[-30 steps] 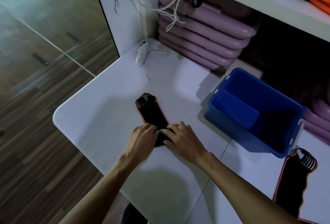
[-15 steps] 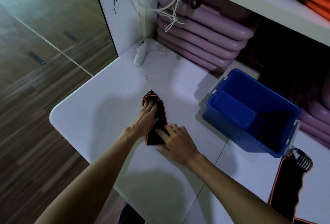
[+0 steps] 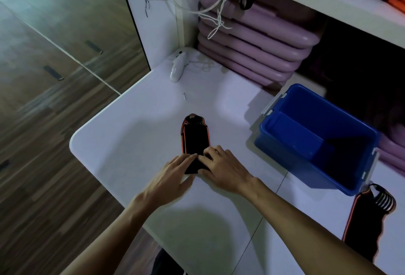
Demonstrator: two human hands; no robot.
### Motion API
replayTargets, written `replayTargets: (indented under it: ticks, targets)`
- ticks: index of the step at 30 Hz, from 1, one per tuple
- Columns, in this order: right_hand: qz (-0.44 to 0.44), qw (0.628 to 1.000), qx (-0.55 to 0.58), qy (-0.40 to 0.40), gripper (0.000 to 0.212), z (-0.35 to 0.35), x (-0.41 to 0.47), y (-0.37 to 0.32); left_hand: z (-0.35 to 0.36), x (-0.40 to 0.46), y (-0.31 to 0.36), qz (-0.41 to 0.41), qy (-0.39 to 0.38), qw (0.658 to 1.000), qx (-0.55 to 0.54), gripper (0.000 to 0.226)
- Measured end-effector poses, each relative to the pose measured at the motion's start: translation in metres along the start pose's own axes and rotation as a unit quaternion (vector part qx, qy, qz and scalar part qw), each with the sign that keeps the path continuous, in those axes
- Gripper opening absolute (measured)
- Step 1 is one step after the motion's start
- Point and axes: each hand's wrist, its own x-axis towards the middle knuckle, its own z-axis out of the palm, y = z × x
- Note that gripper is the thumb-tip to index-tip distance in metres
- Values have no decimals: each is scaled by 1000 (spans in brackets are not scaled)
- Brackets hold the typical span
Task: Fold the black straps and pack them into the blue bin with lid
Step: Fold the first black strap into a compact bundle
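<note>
Pressing flat with open fingers, the left hand [image 3: 173, 176] and right hand [image 3: 221, 168] pin the black strap [image 3: 195, 136] on the surface [image 3: 131, 143]; soft, light webbing, probably best gripped at its near folded end

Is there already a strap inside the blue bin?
No: the blue bin shows only bare walls and floor; both straps lie on the table.

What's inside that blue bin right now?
The bin holds no straps that show: only its blue floor, part lit and part in deep shadow. The near wall hides the floor's closest strip, and the shadowed corner is too dark to judge.
</note>
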Motion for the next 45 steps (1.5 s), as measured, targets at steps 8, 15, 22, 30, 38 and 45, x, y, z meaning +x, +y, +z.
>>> replayTargets:
  ticks: [8, 15, 22, 30, 38, 45]
  targets:
    - [72, 986, 125, -85, 42, -19, 26, 14, -1, 19, -3, -83, -4, 991, -103, 40]
    - [164, 963, 214, -11, 29, -7, 34, 10, -10, 46, -13, -190, -59, 977, -80, 33]
    - [197, 957, 206, 48, 27, 6, 39, -3, -4, 75, 3, -407, 115, 893, -150, 35]
    - [213, 929, 272, 132, 20, 12, 25, -6, -12, 96, 2, -486, 85, 860, -126, 24]
    - [234, 919, 280, 151, 43, 21, 9, -19, -16, 102, 1, -498, 79, 851, -145, 13]
    - [299, 848, 379, 219, 52, 25, 28, -49, -22, 97, 9, -499, 94, 844, -175, 10]
